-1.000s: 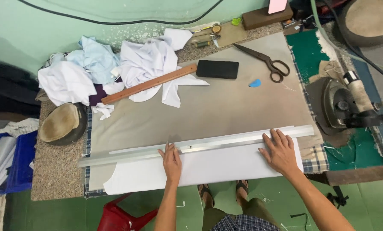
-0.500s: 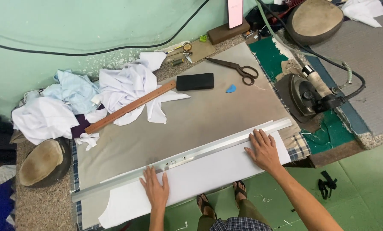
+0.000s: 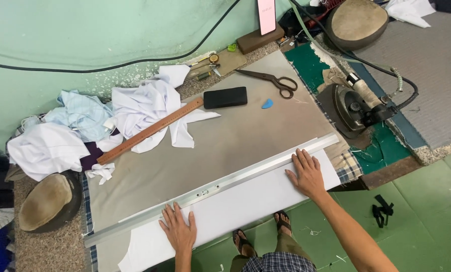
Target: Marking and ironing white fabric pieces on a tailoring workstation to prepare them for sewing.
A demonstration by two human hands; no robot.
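A long metal straightedge lies across the grey work surface, running from lower left to upper right. Just below it a strip of white fabric hangs over the table's front edge. My left hand lies flat on the white fabric, fingers spread, fingertips touching the straightedge. Farther right, my right hand presses flat on the fabric and the straightedge's lower edge. Neither hand grips anything.
A wooden ruler rests on a heap of white cloth. A black case, blue chalk and scissors lie at the back. An iron stands at the right. A padded ham sits at left.
The camera view has shifted and tilted. Both hands stay flat on the fabric by the straightedge, which has not visibly moved.
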